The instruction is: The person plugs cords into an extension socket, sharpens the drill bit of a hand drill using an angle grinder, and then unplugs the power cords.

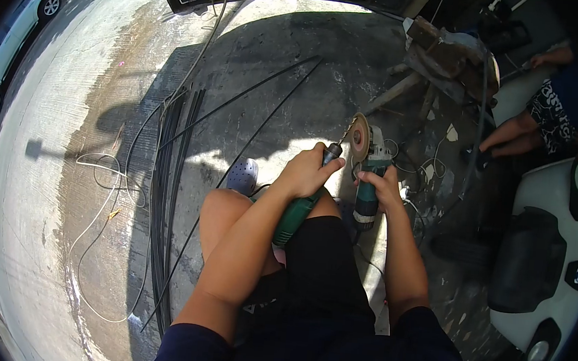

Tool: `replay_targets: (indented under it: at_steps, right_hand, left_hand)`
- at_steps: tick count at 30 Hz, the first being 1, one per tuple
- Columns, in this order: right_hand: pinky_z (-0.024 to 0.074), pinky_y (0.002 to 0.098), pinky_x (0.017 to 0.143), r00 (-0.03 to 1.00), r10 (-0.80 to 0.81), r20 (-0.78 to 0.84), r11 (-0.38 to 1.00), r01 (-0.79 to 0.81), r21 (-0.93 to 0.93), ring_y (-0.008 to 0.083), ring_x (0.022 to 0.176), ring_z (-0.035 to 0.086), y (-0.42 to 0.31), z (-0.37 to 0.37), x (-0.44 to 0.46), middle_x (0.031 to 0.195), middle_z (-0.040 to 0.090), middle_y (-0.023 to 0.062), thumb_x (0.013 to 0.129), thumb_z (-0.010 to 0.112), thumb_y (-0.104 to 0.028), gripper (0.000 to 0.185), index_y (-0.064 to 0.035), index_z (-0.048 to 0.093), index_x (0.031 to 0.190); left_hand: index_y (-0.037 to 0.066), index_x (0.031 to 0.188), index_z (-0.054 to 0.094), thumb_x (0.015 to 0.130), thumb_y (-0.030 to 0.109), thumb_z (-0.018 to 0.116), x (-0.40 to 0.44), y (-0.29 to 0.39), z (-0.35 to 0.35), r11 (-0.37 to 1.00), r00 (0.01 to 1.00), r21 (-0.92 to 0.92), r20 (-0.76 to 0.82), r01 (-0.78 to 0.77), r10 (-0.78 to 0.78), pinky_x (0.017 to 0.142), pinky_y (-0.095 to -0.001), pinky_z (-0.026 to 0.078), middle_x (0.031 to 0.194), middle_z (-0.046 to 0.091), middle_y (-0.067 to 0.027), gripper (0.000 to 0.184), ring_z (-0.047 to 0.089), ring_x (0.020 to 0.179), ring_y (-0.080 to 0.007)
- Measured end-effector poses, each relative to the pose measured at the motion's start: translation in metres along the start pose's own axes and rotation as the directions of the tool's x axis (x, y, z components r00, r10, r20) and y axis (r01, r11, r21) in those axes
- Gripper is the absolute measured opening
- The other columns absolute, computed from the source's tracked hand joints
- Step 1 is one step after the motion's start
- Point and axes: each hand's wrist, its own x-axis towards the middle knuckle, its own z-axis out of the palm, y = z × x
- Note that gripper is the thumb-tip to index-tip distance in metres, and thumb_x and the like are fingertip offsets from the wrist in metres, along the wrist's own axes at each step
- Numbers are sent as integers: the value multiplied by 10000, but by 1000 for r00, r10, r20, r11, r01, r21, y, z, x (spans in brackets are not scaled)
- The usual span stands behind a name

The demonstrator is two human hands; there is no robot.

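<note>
My left hand (307, 173) is wrapped around the front of a green power drill (293, 223), whose body rests along my thigh. From its dark chuck (333, 150) a drill bit (345, 132) points up beside the grinder's disc. In my right hand (386, 189) is a teal angle grinder (368, 200), gripped round its body. Its round brownish disc (359, 137) faces the bit. Whether bit and disc touch, I cannot tell.
Long dark metal bars (162, 217) lie on the concrete at left, with a pale cable (104, 216) looping beside them. A worn wooden stand (444, 60) is ahead right, near another person's legs (513, 131). A white vehicle (549, 189) stands at right, a white car (16, 40) far left.
</note>
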Motion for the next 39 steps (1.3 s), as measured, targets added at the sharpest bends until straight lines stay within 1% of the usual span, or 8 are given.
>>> replay_targets:
  at_steps: [10,15,22,24,39]
  right_hand:
    - [535,312,627,1000,-22,0,1000,22,-11,176,679,679,-2,-1,-2,778,711,99,775,764,-110,239,28,691,957]
    - [551,319,648,1000,-27,4,1000,27,2,189,703,694,-1,0,2,808,712,105,770,771,-101,282,39,681,998]
    - [552,316,651,1000,-23,-3,1000,23,15,188,707,696,-1,2,1,821,715,108,777,774,-91,287,40,677,1013]
    - [558,323,627,999,-39,-6,999,39,1,194,693,697,0,2,-2,821,694,97,785,758,-95,240,29,664,968]
    - [559,327,620,999,-32,-13,999,32,-21,190,683,694,2,1,1,823,701,93,777,760,-64,230,28,669,966]
  left_hand:
    - [-64,1069,587,952,578,558,-1,-2,5,1000,1000,10,-12,-28,29,831,-504,522,927,694,-315,654,695,930,-463]
    - [-67,1068,585,952,575,558,0,-4,3,999,999,12,-18,-31,31,830,-503,522,921,693,-316,652,694,930,-465]
    - [-61,1066,590,951,571,560,-1,-3,3,1000,999,3,-22,-25,25,826,-499,522,919,697,-308,644,695,922,-462]
    - [-60,1066,592,951,571,561,-4,-1,6,1000,999,-1,-24,-29,29,825,-500,522,920,697,-308,642,696,921,-463]
    - [-63,1079,588,954,559,566,-1,-3,8,999,999,3,-24,-33,33,831,-511,524,933,693,-326,635,692,931,-477]
